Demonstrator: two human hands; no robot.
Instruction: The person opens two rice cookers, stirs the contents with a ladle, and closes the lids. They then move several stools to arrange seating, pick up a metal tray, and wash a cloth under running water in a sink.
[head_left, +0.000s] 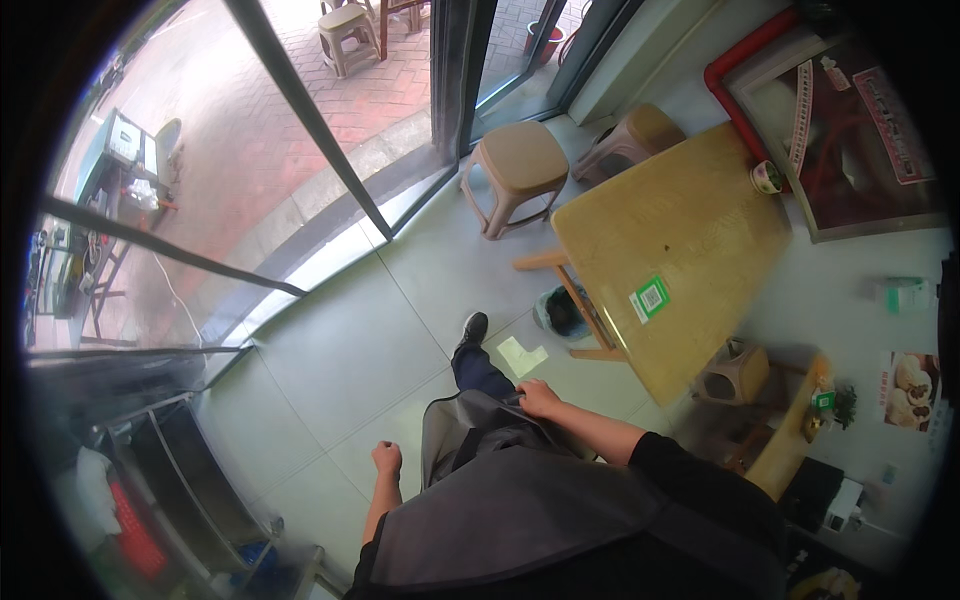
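Note:
My right hand grips the edge of a dark grey apron, which bunches at the front of my body. Apart from the apron, my left hand hangs above the tiled floor with its fingers curled, and nothing shows in it. One foot in a dark shoe is set forward on the tiles.
To the right stands a wooden table bearing a green printed-code sticker. Beside it are plastic stools and a lined waste bin. Glass doors with a dark frame lie ahead-left; a metal rack is at left.

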